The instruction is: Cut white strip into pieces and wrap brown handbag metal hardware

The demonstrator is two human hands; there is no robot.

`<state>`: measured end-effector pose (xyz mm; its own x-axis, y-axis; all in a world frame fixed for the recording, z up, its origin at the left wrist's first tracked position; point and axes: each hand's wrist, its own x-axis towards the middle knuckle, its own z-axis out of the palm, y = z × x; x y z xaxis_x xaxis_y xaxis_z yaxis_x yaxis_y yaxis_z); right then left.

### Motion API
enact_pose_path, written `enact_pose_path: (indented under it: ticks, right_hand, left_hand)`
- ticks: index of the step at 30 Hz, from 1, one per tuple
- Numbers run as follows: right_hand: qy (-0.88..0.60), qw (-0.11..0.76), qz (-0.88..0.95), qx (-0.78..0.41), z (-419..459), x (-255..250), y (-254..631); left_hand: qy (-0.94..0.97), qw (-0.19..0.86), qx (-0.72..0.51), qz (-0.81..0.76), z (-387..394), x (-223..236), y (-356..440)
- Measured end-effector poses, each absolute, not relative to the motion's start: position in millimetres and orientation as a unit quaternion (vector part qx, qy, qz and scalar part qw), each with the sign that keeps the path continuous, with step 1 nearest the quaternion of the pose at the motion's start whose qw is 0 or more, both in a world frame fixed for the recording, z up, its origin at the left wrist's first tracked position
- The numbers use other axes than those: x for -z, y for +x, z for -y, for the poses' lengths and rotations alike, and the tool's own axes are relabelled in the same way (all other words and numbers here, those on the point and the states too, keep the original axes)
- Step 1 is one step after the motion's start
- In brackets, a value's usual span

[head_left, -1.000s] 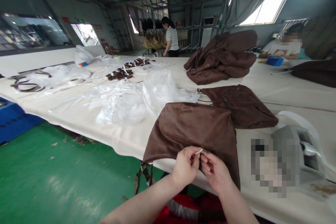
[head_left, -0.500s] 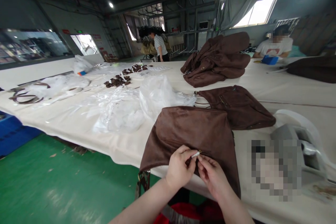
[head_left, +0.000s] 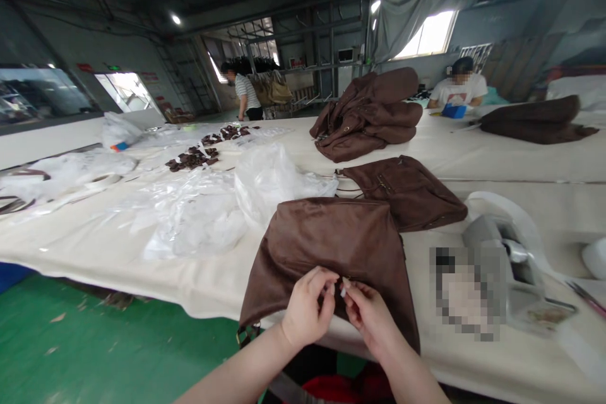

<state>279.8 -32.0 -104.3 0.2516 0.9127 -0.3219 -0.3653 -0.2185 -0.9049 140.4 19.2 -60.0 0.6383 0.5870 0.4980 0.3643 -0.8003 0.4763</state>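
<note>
A brown shoulder bag (head_left: 331, 233) lies on the pale cloth-covered table, its near edge drooping over the front. My right hand (head_left: 369, 315) pinches a small white piece (head_left: 343, 292), perhaps paper or tape, between thumb and fingertips just above the bag. Close beside it, my left hand (head_left: 307, 306) is curled over the bag, thumb and forefinger bent towards each other. Whatever those left fingers grip, if anything, is too small to make out. Both hands are near the bag's zip opening, which they partly cover.
Behind lies a second brown bag (head_left: 407, 192), with a heap of brown bags (head_left: 369, 117) farther back. Clear plastic bags (head_left: 199, 208) spread to the left. A tape dispenser (head_left: 497, 252) stands at right. One person (head_left: 459, 85) sits across the table; another (head_left: 246, 95) stands farther off.
The view has turned right. My hands have drawn slightly apart; the white piece, earlier between the fingers of both, now shows in my right fingertips.
</note>
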Motion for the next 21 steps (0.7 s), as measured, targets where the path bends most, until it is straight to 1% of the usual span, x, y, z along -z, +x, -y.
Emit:
enact_pose_path:
  ticks: [2,4,8,9,11,13,14,18,21]
  right_hand:
    - [-0.591,0.547,0.297,-0.514,32.0,106.1,279.5]
    - [-0.637,0.524,0.347,-0.447,34.5,106.3,281.4]
    - [-0.701,0.488,0.416,-0.311,43.5,103.6,290.1]
    - [-0.717,0.465,0.439,-0.278,45.5,103.2,292.8]
    - [-0.754,0.379,0.502,-0.19,47.8,103.3,299.1]
    - [-0.775,0.287,0.552,-0.106,47.7,104.3,306.1]
    - [-0.779,0.26,0.565,-0.082,46.9,104.9,309.6]
    - [-0.773,0.261,0.573,-0.076,42.1,106.3,319.8]
    - [-0.779,0.26,0.566,-0.074,36.8,104.6,320.8]
  left_hand:
    - [0.886,0.175,-0.326,-0.28,-29.3,52.8,148.2]
    - [0.915,0.144,-0.274,-0.258,-41.7,45.1,157.9]
    - [0.975,0.006,-0.096,-0.201,-62.0,29.6,181.7]
    - [0.979,-0.024,-0.057,-0.192,-64.5,26.5,188.1]
    - [0.982,-0.06,-0.011,-0.179,-66.1,22.7,200.3]
    - [0.982,-0.074,0.003,-0.174,-64.0,22.5,210.4]
    - [0.981,-0.082,0.007,-0.173,-62.3,23.7,214.2]
    - [0.98,-0.104,0.009,-0.17,-58.5,31.7,218.9]
    - [0.982,-0.1,0.0,-0.161,-63.6,36.9,215.3]
